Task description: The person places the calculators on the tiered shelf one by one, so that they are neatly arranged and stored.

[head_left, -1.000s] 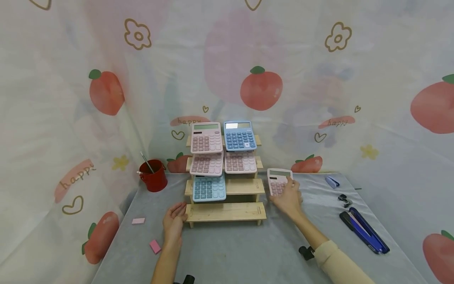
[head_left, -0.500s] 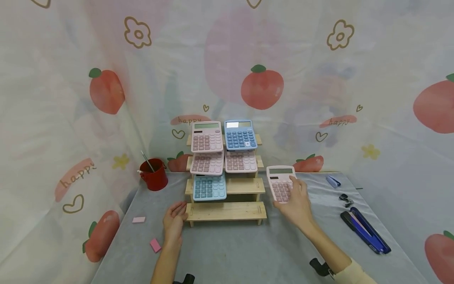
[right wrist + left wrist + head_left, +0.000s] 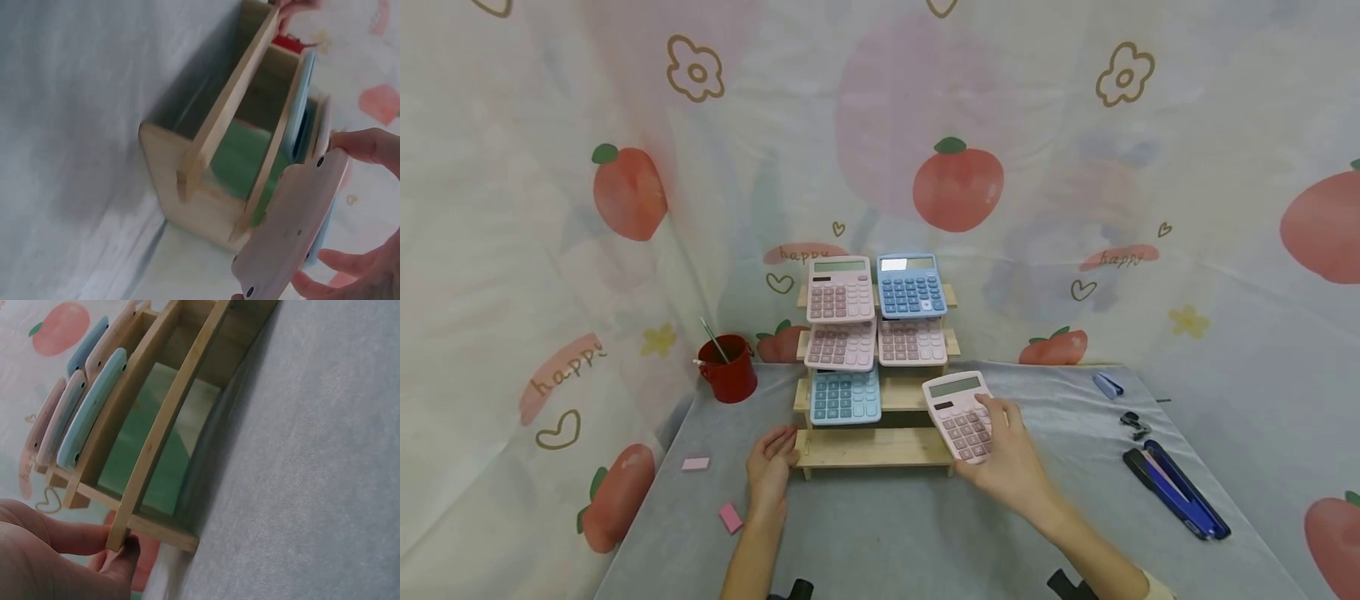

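A tiered wooden rack [image 3: 872, 448] stands in the middle of the table. My left hand [image 3: 768, 471] pinches the left end of its lowest step; the left wrist view shows thumb and finger on that plank [image 3: 153, 447]. In my right hand [image 3: 1015, 467] is a pink calculator [image 3: 957, 410], gripped by its edges, tilted, in front of the rack's right end. In the right wrist view the calculator's underside [image 3: 294, 225] shows, apart from the table. On the rack sit a pink calculator [image 3: 840, 292] and a blue calculator [image 3: 912, 287] on top, two pink ones below, and a light-blue calculator [image 3: 846, 398] on the third tier.
A red bucket [image 3: 730, 377] with pens stands left of the rack. Two pink erasers [image 3: 731, 517] lie near my left forearm. At the right lie a blue stapler [image 3: 1176, 490], small black clips [image 3: 1135, 423] and a small blue item [image 3: 1107, 384]. A patterned curtain hangs behind.
My right hand has lifted the pink calculator from beside the rack and brought it left and nearer, tilting it. My left hand has stayed at the lowest step.
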The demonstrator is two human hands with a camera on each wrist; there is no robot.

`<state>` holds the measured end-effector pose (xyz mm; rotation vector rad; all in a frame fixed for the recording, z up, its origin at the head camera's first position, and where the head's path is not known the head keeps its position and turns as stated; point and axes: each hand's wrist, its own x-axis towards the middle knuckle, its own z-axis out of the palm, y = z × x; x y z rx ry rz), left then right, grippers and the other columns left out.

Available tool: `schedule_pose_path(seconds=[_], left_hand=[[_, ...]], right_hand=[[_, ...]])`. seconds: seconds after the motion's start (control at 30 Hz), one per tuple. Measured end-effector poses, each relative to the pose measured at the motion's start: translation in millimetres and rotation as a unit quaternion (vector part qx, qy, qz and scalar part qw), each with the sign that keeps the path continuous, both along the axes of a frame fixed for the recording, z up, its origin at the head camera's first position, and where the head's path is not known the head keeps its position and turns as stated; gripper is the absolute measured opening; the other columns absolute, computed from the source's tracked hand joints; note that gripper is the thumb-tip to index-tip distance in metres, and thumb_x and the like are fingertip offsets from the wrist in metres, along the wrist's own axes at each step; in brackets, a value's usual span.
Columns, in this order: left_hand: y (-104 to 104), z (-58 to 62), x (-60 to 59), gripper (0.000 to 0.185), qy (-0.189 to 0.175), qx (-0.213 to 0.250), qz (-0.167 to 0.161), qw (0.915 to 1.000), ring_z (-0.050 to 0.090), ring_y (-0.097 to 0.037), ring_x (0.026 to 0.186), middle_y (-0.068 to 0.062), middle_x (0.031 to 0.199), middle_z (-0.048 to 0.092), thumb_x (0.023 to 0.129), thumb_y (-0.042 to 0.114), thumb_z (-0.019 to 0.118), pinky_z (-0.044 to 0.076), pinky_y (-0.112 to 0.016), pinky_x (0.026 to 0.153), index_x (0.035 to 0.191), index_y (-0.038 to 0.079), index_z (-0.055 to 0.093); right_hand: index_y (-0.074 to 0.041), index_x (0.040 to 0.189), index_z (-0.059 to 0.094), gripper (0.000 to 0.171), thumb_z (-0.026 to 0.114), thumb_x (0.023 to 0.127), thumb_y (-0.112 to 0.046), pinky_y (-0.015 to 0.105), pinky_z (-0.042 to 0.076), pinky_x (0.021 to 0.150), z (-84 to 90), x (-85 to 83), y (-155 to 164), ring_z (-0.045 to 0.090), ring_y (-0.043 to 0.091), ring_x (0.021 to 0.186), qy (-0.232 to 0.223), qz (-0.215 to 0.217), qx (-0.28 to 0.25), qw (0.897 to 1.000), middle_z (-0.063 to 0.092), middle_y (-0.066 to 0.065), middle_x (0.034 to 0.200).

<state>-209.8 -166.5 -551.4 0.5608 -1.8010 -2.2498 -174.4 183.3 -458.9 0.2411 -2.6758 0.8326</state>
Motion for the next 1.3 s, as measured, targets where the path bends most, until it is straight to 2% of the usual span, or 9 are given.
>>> schedule_pose_path(seconds=[0.13,0.33,0.5,0.8,0.93,1.07,1.17,1.3], left_hand=[[0,-1.3,0.7,0.058,0.003,-0.004,0.003,1.0,0.051,-0.037,0.141,-0.028,0.149,0.053,0.09,-0.019,0.052,0.048,-0.012,0.086,0.146,-0.008,0.045],[1,-0.4,0.9,0.057,0.008,-0.005,0.004,0.9999,0.051,-0.038,0.141,-0.028,0.149,0.053,0.09,-0.018,0.052,0.049,-0.013,0.088,0.146,-0.009,0.045],[0,-0.4,2.7,0.058,0.003,-0.011,0.005,0.9999,0.051,-0.036,0.141,-0.028,0.149,0.053,0.09,-0.018,0.052,0.049,-0.014,0.09,0.146,-0.009,0.045],[0,-1.3,0.2,0.057,0.009,-0.012,0.005,0.9999,0.052,-0.037,0.14,-0.029,0.148,0.054,0.089,-0.018,0.053,0.049,-0.013,0.086,0.144,-0.009,0.046],[2,-2.7,-0.3,0.056,0.012,-0.009,0.009,0.9999,0.053,-0.038,0.139,-0.029,0.148,0.054,0.088,-0.019,0.053,0.051,-0.017,0.09,0.144,-0.009,0.047],[4,-3.2,-0.1,0.057,0.008,-0.008,0.007,0.9999,0.052,-0.038,0.14,-0.029,0.148,0.054,0.089,-0.018,0.053,0.05,-0.014,0.088,0.145,-0.009,0.046],[5,-2.5,0.5,0.057,0.003,-0.008,0.002,1.0,0.052,-0.037,0.14,-0.027,0.149,0.054,0.09,-0.018,0.052,0.049,-0.013,0.087,0.146,-0.008,0.045],[2,-0.9,0.6,0.057,-0.003,-0.013,0.001,0.9999,0.051,-0.035,0.141,-0.026,0.15,0.054,0.091,-0.017,0.052,0.049,-0.018,0.095,0.146,-0.007,0.046]], right_hand=[[-0.008,0.149,0.047,0.104,0.096,0.059,-0.027,0.05,0.051,0.078,-5.4,1.2,-17,0.061,0.036,0.102,0.02,0.013,0.007,1.0,0.048,0.019,0.138],[-0.01,0.15,0.047,0.103,0.096,0.061,-0.029,0.062,0.047,0.094,-10.8,-9.0,-37,0.058,0.043,0.118,0.028,0.029,-0.004,0.999,0.046,0.019,0.144],[-0.011,0.147,0.05,0.098,0.096,0.064,-0.033,0.064,0.038,0.105,-19.3,-21.9,-55,0.05,0.044,0.131,0.037,0.023,-0.011,0.999,0.046,0.02,0.149],[-0.01,0.141,0.057,0.085,0.095,0.073,-0.044,0.064,0.032,0.109,-32.0,-44.5,-81,0.045,0.042,0.139,0.083,-0.017,-0.013,0.996,0.049,0.02,0.151],[-0.01,0.141,0.056,0.079,0.088,0.08,-0.05,0.068,0.027,0.113,-38.3,-55.1,-87,0.038,0.051,0.142,0.1,-0.02,-0.001,0.995,0.045,0.022,0.154],[-0.009,0.143,0.055,0.077,0.08,0.087,-0.055,0.069,0.022,0.117,-46.1,-58.9,-89,0.031,0.059,0.144,0.098,-0.024,0.02,0.995,0.043,0.023,0.155],[-0.007,0.143,0.056,0.076,0.08,0.088,-0.053,0.068,0.024,0.117,-49.1,-58.0,-88,0.032,0.058,0.144,0.106,-0.027,0.022,0.994,0.043,0.024,0.154],[-0.006,0.142,0.056,0.076,0.082,0.087,-0.049,0.066,0.031,0.115,-47.2,-57.5,-88,0.039,0.053,0.141,0.121,-0.024,0.016,0.992,0.044,0.025,0.154]])
